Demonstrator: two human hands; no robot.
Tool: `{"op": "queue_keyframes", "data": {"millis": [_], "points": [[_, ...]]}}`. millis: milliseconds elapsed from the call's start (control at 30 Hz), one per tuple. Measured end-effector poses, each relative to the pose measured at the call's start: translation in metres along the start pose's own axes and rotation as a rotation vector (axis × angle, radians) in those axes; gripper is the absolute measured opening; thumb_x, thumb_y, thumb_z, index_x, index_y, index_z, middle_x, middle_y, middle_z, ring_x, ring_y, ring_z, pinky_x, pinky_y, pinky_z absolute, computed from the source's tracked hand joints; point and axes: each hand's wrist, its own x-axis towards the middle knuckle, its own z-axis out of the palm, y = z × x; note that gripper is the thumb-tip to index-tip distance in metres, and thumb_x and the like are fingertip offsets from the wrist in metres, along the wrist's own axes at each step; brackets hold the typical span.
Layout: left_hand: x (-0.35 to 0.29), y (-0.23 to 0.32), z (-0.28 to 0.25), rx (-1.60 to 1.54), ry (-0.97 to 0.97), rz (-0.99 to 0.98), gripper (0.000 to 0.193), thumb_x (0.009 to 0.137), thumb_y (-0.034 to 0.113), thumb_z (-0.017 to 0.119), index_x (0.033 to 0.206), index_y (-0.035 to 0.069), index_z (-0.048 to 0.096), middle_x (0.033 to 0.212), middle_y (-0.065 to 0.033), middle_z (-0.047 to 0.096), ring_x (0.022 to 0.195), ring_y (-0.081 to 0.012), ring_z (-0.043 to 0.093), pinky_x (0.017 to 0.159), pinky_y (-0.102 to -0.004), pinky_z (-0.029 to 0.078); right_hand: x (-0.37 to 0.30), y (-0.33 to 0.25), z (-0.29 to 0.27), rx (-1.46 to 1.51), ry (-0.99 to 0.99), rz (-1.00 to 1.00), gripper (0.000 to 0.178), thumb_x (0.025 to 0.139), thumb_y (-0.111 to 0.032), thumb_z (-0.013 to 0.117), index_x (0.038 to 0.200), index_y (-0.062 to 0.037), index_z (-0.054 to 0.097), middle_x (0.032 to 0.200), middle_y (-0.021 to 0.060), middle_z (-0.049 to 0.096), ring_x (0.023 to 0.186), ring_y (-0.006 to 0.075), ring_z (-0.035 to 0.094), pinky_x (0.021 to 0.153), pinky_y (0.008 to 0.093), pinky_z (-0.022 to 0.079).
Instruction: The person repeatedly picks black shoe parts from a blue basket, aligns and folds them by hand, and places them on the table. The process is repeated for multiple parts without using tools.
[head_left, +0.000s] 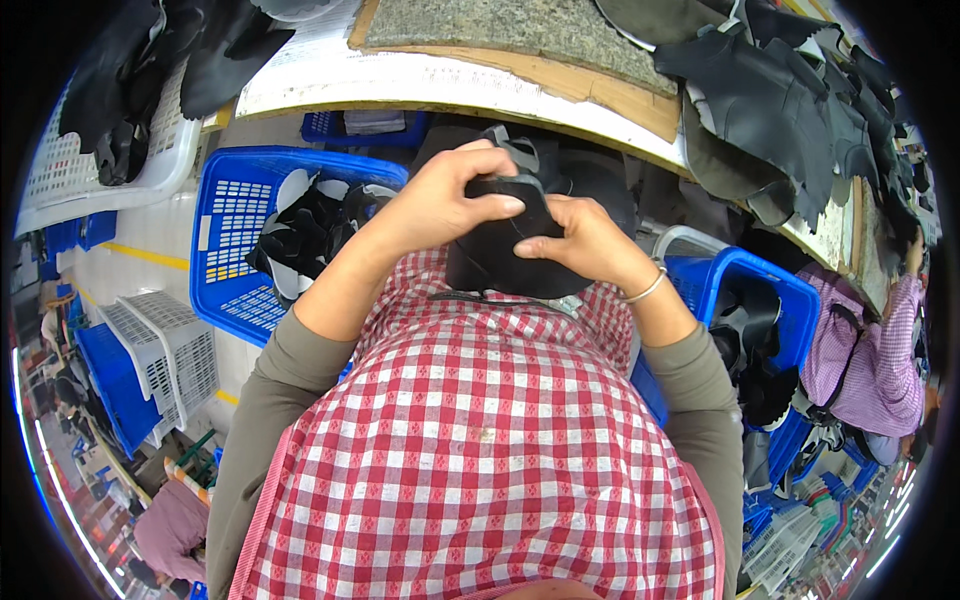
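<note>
Between my hands, over the front of my apron, is a piece of black sheet material (500, 255) that looks like leather. Its upper edge curls into a rounded dark rim. My left hand (452, 200) is closed on that rim, thumb on the near side and fingers bent over the far side. My right hand (590, 243), with a bangle at the wrist, grips the right side with its thumb laid flat on the surface. The fingers behind the piece are hidden.
A blue basket (200, 240) with black and white cut pieces stands left, another blue basket (812, 310) right. Ahead runs a workbench (450, 95) bearing a grey board (530, 38) and a heap of black pieces (760, 95). A person in a checked shirt (860, 350) is at the right.
</note>
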Motion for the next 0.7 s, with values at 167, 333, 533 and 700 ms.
{"op": "queue_keyframes", "data": {"millis": [167, 333, 533, 700], "points": [[-0.005, -0.002, 0.011, 0.182, 0.100, -0.049, 0.020, 0.088, 0.007, 0.079, 0.102, -0.003, 0.070, 0.094, -0.0087, 0.070, 0.086, -0.0179, 0.065, 0.079, -0.0323, 0.052, -0.006, 0.010, 0.034, -0.043, 0.431, 0.094, 0.041, 0.080, -0.035, 0.091, 0.106, -0.0062, 0.079, 0.093, 0.0168, 0.078, 0.086, 0.0324, 0.076, 0.078, 0.0404, 0.057], [-0.014, -0.018, 0.015, 0.016, 0.326, -0.158, 0.019, 0.089, 0.009, 0.079, 0.103, -0.002, 0.072, 0.089, -0.0076, 0.071, 0.082, -0.0171, 0.067, 0.076, -0.0301, 0.053, -0.005, 0.032, 0.047, 0.417, 0.431, 0.295, 0.034, 0.083, -0.034, 0.087, 0.102, -0.0069, 0.080, 0.082, 0.0127, 0.077, 0.076, 0.0227, 0.075, 0.074, 0.0359, 0.056], [-0.022, -0.006, -0.011, 0.360, 0.572, 0.239, 0.016, 0.093, 0.011, 0.075, 0.103, 0.000, 0.072, 0.091, -0.0117, 0.072, 0.080, -0.0245, 0.070, 0.074, -0.0321, 0.053, 0.006, -0.028, 0.047, -0.500, 0.685, 0.039, 0.031, 0.091, -0.037, 0.077, 0.093, -0.0064, 0.076, 0.086, 0.0143, 0.072, 0.074, 0.0354, 0.071, 0.065, 0.0413, 0.056], [-0.029, 0.005, -0.117, -0.567, 0.512, 0.289, 0.026, 0.108, 0.024, 0.063, 0.101, 0.001, 0.071, 0.077, -0.0002, 0.064, 0.072, -0.0068, 0.058, 0.069, -0.0263, 0.049, -0.059, -0.124, -0.017, -0.034, 0.482, -0.504, 0.014, 0.097, -0.017, 0.072, 0.091, -0.0051, 0.077, 0.078, 0.0075, 0.069, 0.065, 0.0238, 0.067, 0.060, 0.0356, 0.053]]}}
